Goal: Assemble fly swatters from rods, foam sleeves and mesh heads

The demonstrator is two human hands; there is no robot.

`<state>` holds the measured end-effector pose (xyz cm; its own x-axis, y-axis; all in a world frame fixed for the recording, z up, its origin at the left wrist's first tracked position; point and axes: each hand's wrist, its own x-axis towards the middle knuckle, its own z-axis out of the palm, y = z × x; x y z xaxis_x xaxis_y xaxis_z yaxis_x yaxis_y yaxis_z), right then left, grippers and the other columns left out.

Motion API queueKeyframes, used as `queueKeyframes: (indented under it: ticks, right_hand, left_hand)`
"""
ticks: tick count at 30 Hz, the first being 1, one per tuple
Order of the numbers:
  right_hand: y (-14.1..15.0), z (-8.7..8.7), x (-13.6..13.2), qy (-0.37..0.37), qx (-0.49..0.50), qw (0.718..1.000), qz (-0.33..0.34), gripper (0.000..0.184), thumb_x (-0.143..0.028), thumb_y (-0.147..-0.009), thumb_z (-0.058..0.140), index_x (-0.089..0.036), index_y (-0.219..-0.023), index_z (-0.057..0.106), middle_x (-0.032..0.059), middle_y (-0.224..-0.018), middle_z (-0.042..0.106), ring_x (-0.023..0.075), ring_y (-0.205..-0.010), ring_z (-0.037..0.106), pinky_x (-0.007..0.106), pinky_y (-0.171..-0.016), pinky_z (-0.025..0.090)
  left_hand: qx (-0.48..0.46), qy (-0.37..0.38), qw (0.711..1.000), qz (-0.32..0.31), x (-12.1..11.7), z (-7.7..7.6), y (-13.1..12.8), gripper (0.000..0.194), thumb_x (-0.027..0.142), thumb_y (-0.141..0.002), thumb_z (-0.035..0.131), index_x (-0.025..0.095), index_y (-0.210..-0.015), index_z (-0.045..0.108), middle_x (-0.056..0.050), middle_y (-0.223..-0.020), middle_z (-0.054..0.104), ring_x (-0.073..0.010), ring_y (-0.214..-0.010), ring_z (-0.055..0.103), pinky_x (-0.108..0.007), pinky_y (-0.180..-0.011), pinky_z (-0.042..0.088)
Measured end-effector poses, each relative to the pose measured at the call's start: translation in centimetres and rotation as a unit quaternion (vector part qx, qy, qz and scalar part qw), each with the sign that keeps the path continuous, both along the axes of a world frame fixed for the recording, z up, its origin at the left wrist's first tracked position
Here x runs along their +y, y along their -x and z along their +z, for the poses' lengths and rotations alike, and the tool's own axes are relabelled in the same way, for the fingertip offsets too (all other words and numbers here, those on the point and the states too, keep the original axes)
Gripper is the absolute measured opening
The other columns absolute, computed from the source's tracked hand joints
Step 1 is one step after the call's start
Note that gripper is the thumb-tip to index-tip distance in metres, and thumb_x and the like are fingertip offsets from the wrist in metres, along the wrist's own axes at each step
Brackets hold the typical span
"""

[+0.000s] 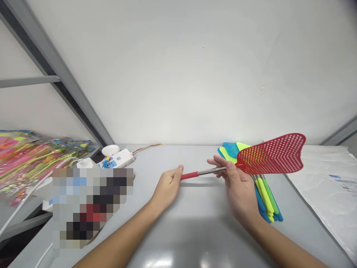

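A red fly swatter [275, 154] with a perforated head is held level above the grey table, its head pointing right. My left hand [169, 188] is closed around the red grip at the end of its handle. Near the neck, my right hand [237, 184] pinches the metal rod between thumb and fingers, some fingers stretched out. Part of the silver rod shows between my hands. Behind my right hand lies a pile of blue, yellow and green fly swatters [268, 195], partly hidden by the hand and the red head.
A white plastic bag [329, 178] lies at the right. To the left are a power strip [118, 160] with cables, a round white object [111, 150] and a blurred-out patch. Colourful packaged goods [30, 160] fill a shelf at far left. A white wall [189, 82] stands behind the table.
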<state>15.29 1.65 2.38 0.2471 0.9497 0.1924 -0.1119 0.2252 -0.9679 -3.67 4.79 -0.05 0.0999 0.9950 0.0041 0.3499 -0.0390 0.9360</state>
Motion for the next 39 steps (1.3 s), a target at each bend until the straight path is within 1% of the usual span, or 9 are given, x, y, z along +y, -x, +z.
queueKeyframes:
  ticks: [5, 8, 11, 16, 19, 23, 26, 31, 39]
  right_hand:
    - [-1.3, 0.8, 1.1, 0.030, 0.107, 0.991, 0.069, 0.041, -0.056, -0.091, 0.051, -0.029, -0.115, 0.070, 0.0065, -0.121, 0.067, 0.0227, -0.109, 0.056, 0.034, -0.081, 0.044]
    - [-1.9, 1.0, 1.7, 0.028, 0.178, 0.980, 0.088, 0.041, -0.058, -0.090, 0.051, -0.033, -0.120, 0.066, 0.0039, -0.117, 0.065, 0.0202, -0.107, 0.055, 0.030, -0.075, 0.046]
    - [-2.3, 1.0, 2.2, 0.021, 0.190, 0.975, 0.115, 0.047, -0.061, -0.087, 0.054, -0.036, -0.127, 0.060, 0.0020, -0.115, 0.062, 0.0177, -0.101, 0.054, 0.027, -0.075, 0.047]
    - [-2.2, 0.9, 2.8, 0.039, 0.238, 0.960, 0.140, 0.051, -0.068, -0.086, 0.049, -0.032, -0.120, 0.063, 0.0033, -0.111, 0.059, 0.0176, -0.095, 0.056, 0.028, -0.073, 0.049]
    - [-2.3, 0.4, 3.2, 0.030, 0.209, 0.973, 0.097, 0.042, -0.063, -0.086, 0.053, -0.029, -0.106, 0.066, 0.0028, -0.107, 0.060, 0.0166, -0.088, 0.058, 0.028, -0.070, 0.048]
    - [-3.1, 0.1, 3.7, -0.052, 0.092, 0.994, 0.022, 0.033, -0.054, -0.082, 0.062, -0.024, -0.092, 0.067, 0.0032, -0.100, 0.064, 0.0157, -0.077, 0.060, 0.031, -0.069, 0.049]
    - [-3.8, 1.4, 3.3, -0.117, 0.134, 0.984, -0.027, 0.034, -0.054, -0.087, 0.053, -0.024, -0.095, 0.066, 0.0024, -0.097, 0.065, 0.0165, -0.080, 0.062, 0.032, -0.068, 0.051]
    - [-4.3, 3.5, 2.3, -0.131, 0.128, 0.975, -0.124, 0.026, -0.042, -0.085, 0.065, -0.024, -0.104, 0.064, 0.0013, -0.105, 0.065, 0.0182, -0.097, 0.064, 0.033, -0.081, 0.054]
    - [-3.4, 3.1, 1.6, -0.165, -0.011, 0.971, -0.175, 0.031, -0.048, -0.088, 0.059, -0.023, -0.105, 0.064, 0.0047, -0.107, 0.065, 0.0227, -0.101, 0.063, 0.042, -0.087, 0.052]
  left_hand:
    - [-0.008, 0.042, 0.998, -0.053, 0.4, 0.2, 0.2, 0.057, 0.065, -0.091, 0.034, 0.021, -0.056, 0.028, 0.005, -0.054, 0.024, -0.0110, -0.051, 0.025, -0.026, -0.051, 0.020]
    - [-0.022, 0.078, 0.994, -0.079, 0.3, 0.3, -0.2, 0.058, 0.067, -0.091, 0.030, 0.022, -0.055, 0.026, 0.005, -0.050, 0.024, -0.0110, -0.048, 0.026, -0.026, -0.049, 0.024]
    - [-0.050, 0.128, 0.985, -0.102, 0.1, 0.8, -0.4, 0.057, 0.067, -0.091, 0.030, 0.023, -0.055, 0.024, 0.006, -0.049, 0.022, -0.0110, -0.047, 0.024, -0.026, -0.050, 0.031]
    - [-0.114, 0.205, 0.961, -0.149, 0.0, 1.5, 0.0, 0.056, 0.066, -0.090, 0.037, 0.024, -0.056, 0.023, 0.008, -0.051, 0.018, -0.0103, -0.049, 0.018, -0.027, -0.053, 0.034]
    - [-0.140, 0.211, 0.954, -0.161, 0.1, 1.4, 0.3, 0.056, 0.067, -0.090, 0.036, 0.023, -0.057, 0.023, 0.008, -0.052, 0.018, -0.0099, -0.048, 0.017, -0.027, -0.054, 0.034]
    - [-0.176, 0.230, 0.942, -0.168, 0.3, 1.4, 0.7, 0.057, 0.068, -0.090, 0.036, 0.023, -0.058, 0.021, 0.008, -0.053, 0.019, -0.0094, -0.048, 0.015, -0.027, -0.053, 0.033]
    - [-0.175, 0.237, 0.941, -0.165, 0.2, 1.6, 0.7, 0.056, 0.067, -0.089, 0.040, 0.024, -0.058, 0.022, 0.009, -0.054, 0.019, -0.0093, -0.049, 0.016, -0.026, -0.053, 0.034]
    - [-0.126, 0.223, 0.948, -0.188, 0.0, 1.8, 0.4, 0.056, 0.066, -0.089, 0.040, 0.024, -0.056, 0.023, 0.009, -0.052, 0.021, -0.0093, -0.046, 0.021, -0.028, -0.054, 0.037]
    - [-0.090, 0.209, 0.965, -0.131, -0.2, 1.5, 0.0, 0.056, 0.066, -0.090, 0.035, 0.023, -0.056, 0.025, 0.008, -0.053, 0.023, -0.0097, -0.044, 0.029, -0.027, -0.053, 0.037]
